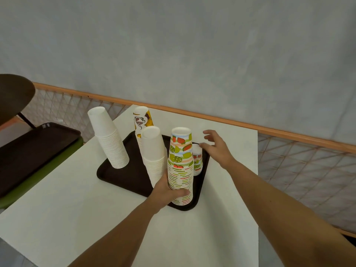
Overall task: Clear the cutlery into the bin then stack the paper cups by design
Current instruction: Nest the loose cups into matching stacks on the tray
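On the dark tray (119, 176), left hand (167, 191) grips the upright, base-up fruit-print stack (181, 162); right hand (215, 147) hovers spread.

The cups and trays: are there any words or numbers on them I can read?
No readable text anywhere.
Fruit-print cup stack: pictures of limes and strawberries only, no words.
Yellow-brown cup stack: a swirly drawing, no letters to make out.
Plain white cup stacks: blank.
Second dark tray on the left: a small pale mark, too blurred to read.
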Tool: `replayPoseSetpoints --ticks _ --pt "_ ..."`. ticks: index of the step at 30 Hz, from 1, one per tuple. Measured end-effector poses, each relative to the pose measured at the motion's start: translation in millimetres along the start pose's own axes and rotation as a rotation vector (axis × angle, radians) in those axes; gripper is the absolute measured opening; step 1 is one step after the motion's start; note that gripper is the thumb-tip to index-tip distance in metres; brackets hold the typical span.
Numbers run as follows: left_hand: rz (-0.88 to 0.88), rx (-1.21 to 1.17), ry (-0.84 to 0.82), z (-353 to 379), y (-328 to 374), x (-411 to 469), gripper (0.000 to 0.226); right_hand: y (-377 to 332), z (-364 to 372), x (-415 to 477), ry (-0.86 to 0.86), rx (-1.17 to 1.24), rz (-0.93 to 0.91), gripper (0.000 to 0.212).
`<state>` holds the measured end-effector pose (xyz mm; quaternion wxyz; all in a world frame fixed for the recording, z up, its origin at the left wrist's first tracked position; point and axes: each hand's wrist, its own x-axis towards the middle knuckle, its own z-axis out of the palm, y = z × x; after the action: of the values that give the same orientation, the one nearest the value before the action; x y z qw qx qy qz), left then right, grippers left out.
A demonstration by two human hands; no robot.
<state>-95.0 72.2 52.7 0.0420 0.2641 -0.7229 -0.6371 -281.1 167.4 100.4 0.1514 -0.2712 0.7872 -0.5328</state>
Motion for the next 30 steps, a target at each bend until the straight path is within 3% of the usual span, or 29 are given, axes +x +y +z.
replayPoseSetpoints --ticks 3,6,12,15,30 --pt "-0.003 -0.002 -0.005 3 4 -5 0.076 -24 -13 -8 -0.056 0.166 0.008 0.025" --pt "0.009 -0.006 -0.009 4 6 -11 0.076 -42 -18 -20 -0.234 0.299 0.044 0.023" --pt "0.03 -0.03 -0.019 3 8 -24 0.073 -47 2 -46 -0.473 0.057 0.059 0.06" --pt "0.032 -0.03 -0.027 1 6 -29 0.073 -49 12 -53 -0.511 0.009 0.072 0.068" --pt "-0.021 -0.011 -0.014 -10 -5 -39 0.07 -76 21 -62 -0.494 0.061 0.022 0.048"
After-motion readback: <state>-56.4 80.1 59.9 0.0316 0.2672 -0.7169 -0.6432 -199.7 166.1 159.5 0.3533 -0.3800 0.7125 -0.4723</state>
